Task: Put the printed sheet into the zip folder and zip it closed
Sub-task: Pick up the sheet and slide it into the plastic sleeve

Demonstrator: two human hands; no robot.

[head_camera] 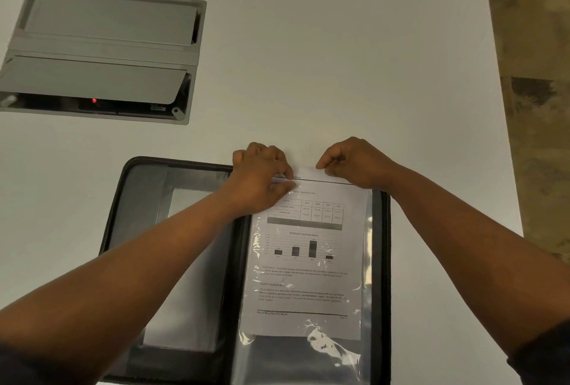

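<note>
A black zip folder lies open flat on the white table, near the front edge. The printed sheet, with a table, a bar chart and text, sits most of the way inside a clear plastic sleeve on the folder's right half; its top edge sticks out above the sleeve's opening. My left hand has its fingers curled at the sheet's top left, pinching the sleeve's upper edge. My right hand pinches the top right of the sheet.
A grey recessed cable box with two flaps is set into the table at the back left, a red light glowing in it. The table's right edge runs along patterned carpet.
</note>
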